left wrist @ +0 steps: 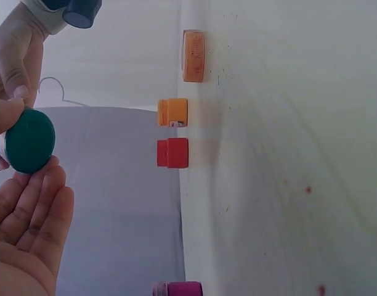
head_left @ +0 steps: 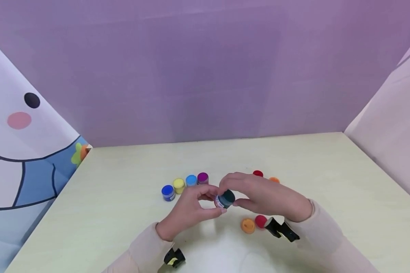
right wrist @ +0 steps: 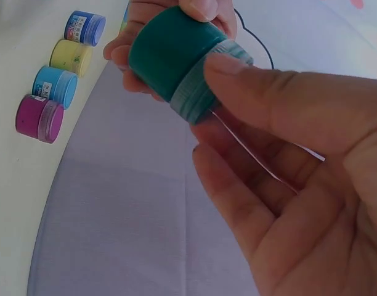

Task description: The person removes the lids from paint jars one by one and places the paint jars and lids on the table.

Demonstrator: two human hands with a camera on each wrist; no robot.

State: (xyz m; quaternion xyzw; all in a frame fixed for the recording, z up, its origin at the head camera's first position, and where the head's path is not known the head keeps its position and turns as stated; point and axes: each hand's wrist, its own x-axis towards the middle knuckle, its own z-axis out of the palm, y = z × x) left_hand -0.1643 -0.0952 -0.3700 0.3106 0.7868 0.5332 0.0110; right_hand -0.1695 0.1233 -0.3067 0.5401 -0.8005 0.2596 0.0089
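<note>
My left hand (head_left: 194, 204) holds a small dark green paint jar (right wrist: 176, 52) by its body, raised over the table and tilted. The thumb is on one side and the fingers on the other. The right hand (head_left: 263, 195) comes to the jar from the right, its thumb and fingertips around the ribbed lid (right wrist: 198, 92). In the left wrist view the jar's flat round green end (left wrist: 31, 140) faces the camera, close above the left fingers.
Behind the left hand stand blue (head_left: 168, 193), yellow (head_left: 179, 185), light blue (head_left: 191, 180) and purple (head_left: 203, 178) jars. Beyond the right hand are red (head_left: 257, 173) and orange (head_left: 274, 179) ones. Nearer lie an orange disc (head_left: 248, 225) and a red round piece (head_left: 260, 221).
</note>
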